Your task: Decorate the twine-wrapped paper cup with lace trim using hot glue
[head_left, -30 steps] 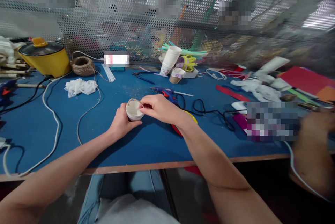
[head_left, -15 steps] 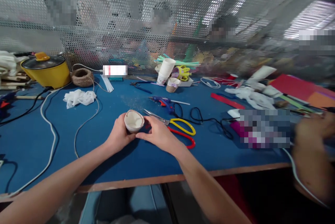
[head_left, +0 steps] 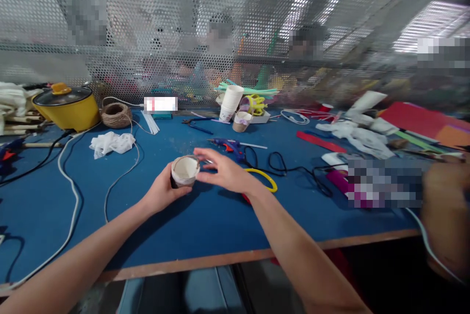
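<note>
A paper cup [head_left: 186,171], wrapped in twine and pale strip round its outside, stands in my left hand [head_left: 163,191], its white inside tipped slightly toward me. My left fingers and thumb curl round its left side and base. At the right of the rim is my right hand [head_left: 229,173], fingers apart; whether a fingertip touches the cup is unclear. Under my right hand and wrist lie scissors with a yellow handle loop [head_left: 270,182] and a red one, mostly covered. Just beyond sits a blue glue gun [head_left: 232,146] with its black cord.
Behind stand stacked white paper cups [head_left: 231,101], a wrapped cup [head_left: 242,121] and pliers [head_left: 198,125]. Farther left are a twine ball [head_left: 116,115], crumpled white material [head_left: 112,144] and a yellow electric pot [head_left: 68,108]. A co-worker's arm [head_left: 444,211] reaches in at right.
My right hand has come off its two-sided hold on the cup, its fingers now spread by the rim. The cup sits more upright in my left hand.
</note>
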A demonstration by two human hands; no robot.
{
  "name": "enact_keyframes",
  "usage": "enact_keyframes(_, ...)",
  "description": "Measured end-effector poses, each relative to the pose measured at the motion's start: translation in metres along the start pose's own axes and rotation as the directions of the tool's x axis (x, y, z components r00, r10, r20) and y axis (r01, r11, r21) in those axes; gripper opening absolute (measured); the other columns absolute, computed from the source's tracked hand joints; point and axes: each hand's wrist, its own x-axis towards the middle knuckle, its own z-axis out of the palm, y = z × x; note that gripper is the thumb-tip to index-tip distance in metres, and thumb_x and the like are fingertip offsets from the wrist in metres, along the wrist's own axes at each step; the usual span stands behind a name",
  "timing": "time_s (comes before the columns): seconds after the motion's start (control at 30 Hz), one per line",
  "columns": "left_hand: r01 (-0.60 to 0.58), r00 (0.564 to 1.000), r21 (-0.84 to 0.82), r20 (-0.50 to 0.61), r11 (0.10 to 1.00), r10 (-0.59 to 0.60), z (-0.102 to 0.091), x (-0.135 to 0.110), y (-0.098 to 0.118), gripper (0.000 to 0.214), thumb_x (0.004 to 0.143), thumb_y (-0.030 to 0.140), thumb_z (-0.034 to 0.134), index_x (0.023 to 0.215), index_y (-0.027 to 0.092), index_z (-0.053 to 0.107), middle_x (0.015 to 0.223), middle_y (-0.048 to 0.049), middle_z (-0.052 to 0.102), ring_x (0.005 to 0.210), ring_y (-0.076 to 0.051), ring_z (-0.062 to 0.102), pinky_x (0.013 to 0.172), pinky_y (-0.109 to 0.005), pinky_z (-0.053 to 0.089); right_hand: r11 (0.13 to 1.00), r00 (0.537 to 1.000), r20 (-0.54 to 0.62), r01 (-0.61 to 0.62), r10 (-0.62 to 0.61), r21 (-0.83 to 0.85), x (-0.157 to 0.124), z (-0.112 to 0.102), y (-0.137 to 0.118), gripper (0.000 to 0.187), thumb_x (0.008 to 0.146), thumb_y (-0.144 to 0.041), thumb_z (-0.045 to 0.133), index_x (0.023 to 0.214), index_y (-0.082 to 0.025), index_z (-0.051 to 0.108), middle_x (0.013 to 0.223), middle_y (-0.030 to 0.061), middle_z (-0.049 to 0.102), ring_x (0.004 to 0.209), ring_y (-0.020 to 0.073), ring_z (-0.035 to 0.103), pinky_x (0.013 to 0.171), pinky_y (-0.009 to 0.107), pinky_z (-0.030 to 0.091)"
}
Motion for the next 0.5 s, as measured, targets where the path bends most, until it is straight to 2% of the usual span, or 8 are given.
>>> enact_keyframes(0.07,-0.006,1.000,0.010,0.010,1.000,0.006,0.000,0.001,-0.001,0.062,0.065,0.023,0.072,0.120,0.018,0.042,0.119,-0.0120,0.060,0.110,-0.025,0.058,0.096,-0.043,0.044,0.981,0.987,-0.090,0.121,-0.136,-0.149,0.006,-0.005,-0.014,0.036,0.083,-0.030,0.060,0.116,-0.017,0.055,0.124,0.0126,0.056,0.114,0.0210,0.053,0.094,0.038,0.045)
enact_keyframes(0.13,-0.010,1.000,0.030,0.014,0.999,0.010,-0.001,0.000,-0.001,0.061,0.064,0.021,0.072,0.118,0.018,0.044,0.116,-0.0108,0.061,0.107,-0.025,0.058,0.095,-0.044,0.044,0.927,0.978,-0.030,0.186,-0.207,-0.326,0.015,-0.003,-0.029,0.019,0.086,-0.026,0.058,0.103,-0.017,0.061,0.109,0.0094,0.064,0.105,0.0204,0.055,0.093,0.038,0.042)
enact_keyframes(0.2,-0.011,1.000,0.055,0.015,0.998,0.011,-0.001,0.000,-0.002,0.057,0.064,0.020,0.072,0.115,0.018,0.046,0.111,-0.0093,0.061,0.103,-0.025,0.059,0.092,-0.045,0.045,0.867,0.981,0.096,0.192,-0.167,-0.459,0.025,0.003,-0.039,0.012,0.088,-0.020,0.054,0.090,-0.015,0.065,0.094,0.0083,0.068,0.094,0.0198,0.056,0.086,0.035,0.043)
enact_keyframes(0.3,-0.018,1.000,0.088,0.009,0.996,0.017,-0.001,-0.001,-0.003,0.055,0.063,0.019,0.072,0.113,0.017,0.047,0.108,-0.0097,0.061,0.101,-0.026,0.059,0.089,-0.045,0.047,0.805,0.977,0.196,0.183,-0.085,-0.564,0.038,0.014,-0.043,0.017,0.089,-0.018,0.051,0.083,-0.014,0.066,0.085,0.0082,0.068,0.085,0.0188,0.056,0.080,0.033,0.041)
enact_keyframes(0.5,-0.058,0.998,0.126,-0.001,0.990,0.059,0.002,0.002,-0.007,0.054,0.062,0.025,0.076,0.109,0.016,0.050,0.111,-0.0115,0.057,0.105,-0.029,0.057,0.094,-0.047,0.044,0.792,0.971,0.231,0.183,-0.055,-0.583,0.042,0.022,-0.038,0.021,0.090,-0.017,0.049,0.081,-0.012,0.067,0.082,0.0079,0.069,0.081,0.0181,0.056,0.077,0.031,0.039)
